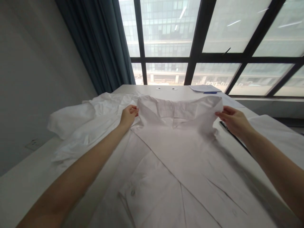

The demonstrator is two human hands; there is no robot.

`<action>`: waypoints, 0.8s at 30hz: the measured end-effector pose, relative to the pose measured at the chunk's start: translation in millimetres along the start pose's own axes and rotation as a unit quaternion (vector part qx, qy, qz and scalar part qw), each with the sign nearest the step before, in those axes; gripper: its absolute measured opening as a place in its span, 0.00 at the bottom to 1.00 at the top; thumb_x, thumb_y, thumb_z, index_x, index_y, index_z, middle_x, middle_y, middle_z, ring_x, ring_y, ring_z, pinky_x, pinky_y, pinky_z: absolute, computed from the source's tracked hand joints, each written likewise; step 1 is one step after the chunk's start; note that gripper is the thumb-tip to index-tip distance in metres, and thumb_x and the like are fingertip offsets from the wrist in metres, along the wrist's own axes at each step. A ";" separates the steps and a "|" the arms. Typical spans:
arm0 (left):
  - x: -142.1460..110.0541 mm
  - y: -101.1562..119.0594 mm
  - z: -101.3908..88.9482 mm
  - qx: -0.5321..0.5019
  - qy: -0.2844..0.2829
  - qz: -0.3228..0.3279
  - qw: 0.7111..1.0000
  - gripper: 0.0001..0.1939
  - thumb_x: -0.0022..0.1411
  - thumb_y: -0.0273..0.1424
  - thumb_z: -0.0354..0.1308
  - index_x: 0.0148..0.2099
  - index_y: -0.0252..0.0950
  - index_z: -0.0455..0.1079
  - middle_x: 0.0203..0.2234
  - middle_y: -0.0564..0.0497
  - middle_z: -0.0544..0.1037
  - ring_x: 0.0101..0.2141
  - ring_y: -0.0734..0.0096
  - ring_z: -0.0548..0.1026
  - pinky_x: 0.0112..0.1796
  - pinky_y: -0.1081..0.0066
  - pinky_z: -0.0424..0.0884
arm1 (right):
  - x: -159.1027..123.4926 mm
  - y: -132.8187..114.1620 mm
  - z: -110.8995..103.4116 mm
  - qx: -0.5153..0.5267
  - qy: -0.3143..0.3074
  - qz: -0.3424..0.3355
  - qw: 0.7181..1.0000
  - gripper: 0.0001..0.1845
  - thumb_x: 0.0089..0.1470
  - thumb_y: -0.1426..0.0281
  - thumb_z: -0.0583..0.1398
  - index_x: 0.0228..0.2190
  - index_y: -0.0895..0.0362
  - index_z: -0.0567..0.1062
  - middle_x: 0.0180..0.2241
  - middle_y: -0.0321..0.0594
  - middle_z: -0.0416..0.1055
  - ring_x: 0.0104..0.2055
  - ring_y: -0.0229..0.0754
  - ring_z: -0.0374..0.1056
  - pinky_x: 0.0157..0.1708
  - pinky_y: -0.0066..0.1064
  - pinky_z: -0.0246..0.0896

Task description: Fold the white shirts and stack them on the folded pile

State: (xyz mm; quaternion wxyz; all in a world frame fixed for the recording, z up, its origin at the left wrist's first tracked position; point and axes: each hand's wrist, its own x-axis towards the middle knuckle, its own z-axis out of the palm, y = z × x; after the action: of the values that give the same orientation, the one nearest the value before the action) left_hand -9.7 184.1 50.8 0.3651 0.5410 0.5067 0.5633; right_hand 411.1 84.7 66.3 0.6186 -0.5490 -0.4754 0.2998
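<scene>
A pale, pinkish-white button-front shirt (pixel 175 158) lies spread on the table, with a button showing near the bottom of the view. Its collar (pixel 178 109) stands raised at the far end. My left hand (pixel 129 115) pinches the left end of the collar area between thumb and fingers. My right hand (pixel 231 120) grips the fabric at the opposite end, with its fingers reaching in from the right. The part of the shirt behind the raised fabric is hidden.
A crumpled white cloth (pixel 83 117) lies to the left of the shirt on the white table (pixel 144 90). Papers (pixel 205 88) and a blue pen (pixel 210 92) sit at the far edge. A black flat object (pixel 235 137) lies under my right hand. Beyond stands a large window (pixel 166 31).
</scene>
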 end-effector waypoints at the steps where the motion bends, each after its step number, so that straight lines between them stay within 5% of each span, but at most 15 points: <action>1: -10.1 2.0 -6.6 0.004 -0.007 0.016 1.000 0.07 0.52 0.31 0.61 0.33 0.35 0.67 0.26 0.54 0.76 0.29 0.73 0.75 0.40 0.67 0.73 | -9.4 -3.8 -5.6 0.001 -0.005 0.002 1.000 0.18 0.36 0.67 0.69 0.34 0.51 0.78 0.34 0.37 0.76 0.35 0.42 0.70 0.37 0.35 0.67; 8: -105.7 4.3 -63.9 0.133 -0.080 0.091 0.984 0.09 0.58 0.39 0.57 0.36 0.38 0.67 0.28 0.53 0.78 0.33 0.66 0.77 0.38 0.68 0.74 | -88.8 -13.3 -56.9 -0.106 -0.088 0.052 0.989 0.17 0.36 0.58 0.71 0.31 0.50 0.79 0.31 0.41 0.77 0.35 0.48 0.72 0.38 0.37 0.70; 12: -150.5 1.0 -88.9 0.208 -0.191 0.076 0.956 0.11 0.63 0.41 0.52 0.38 0.40 0.70 0.34 0.50 0.81 0.38 0.62 0.79 0.42 0.66 0.75 | -122.7 -4.0 -87.1 -0.225 -0.277 0.089 0.930 0.15 0.45 0.53 0.66 0.30 0.50 0.80 0.35 0.46 0.78 0.39 0.55 0.74 0.39 0.41 0.71; 16: -166.7 0.1 -102.5 0.247 -0.314 0.060 0.915 0.14 0.66 0.42 0.50 0.44 0.39 0.71 0.49 0.47 0.78 0.51 0.60 0.74 0.52 0.63 0.69 | -142.7 6.8 -100.2 -0.300 -0.362 0.081 0.879 0.15 0.52 0.53 0.61 0.33 0.50 0.80 0.43 0.42 0.77 0.47 0.57 0.72 0.48 0.43 0.68; 20: -169.5 -7.2 -105.3 0.319 -0.340 0.108 0.878 0.20 0.65 0.40 0.52 0.57 0.40 0.66 0.57 0.47 0.71 0.57 0.59 0.69 0.58 0.60 0.64 | -155.3 18.9 -97.2 -0.336 -0.329 0.052 0.881 0.26 0.51 0.53 0.62 0.50 0.49 0.75 0.53 0.43 0.72 0.55 0.60 0.67 0.54 0.48 0.63; 24: -168.1 -19.6 -99.5 0.364 -0.347 0.166 0.848 0.23 0.66 0.38 0.51 0.62 0.41 0.62 0.60 0.48 0.67 0.59 0.58 0.66 0.60 0.58 0.60 | -158.7 28.5 -83.6 -0.332 -0.331 -0.013 0.883 0.29 0.51 0.56 0.62 0.53 0.52 0.73 0.57 0.49 0.68 0.58 0.62 0.62 0.56 0.50 0.60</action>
State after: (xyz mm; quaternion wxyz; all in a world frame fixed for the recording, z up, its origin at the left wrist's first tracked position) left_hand -85.0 9.6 1.5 0.1953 0.8714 0.4183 0.1658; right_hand 433.6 -83.7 2.3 0.2103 -0.5847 -0.7315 0.2808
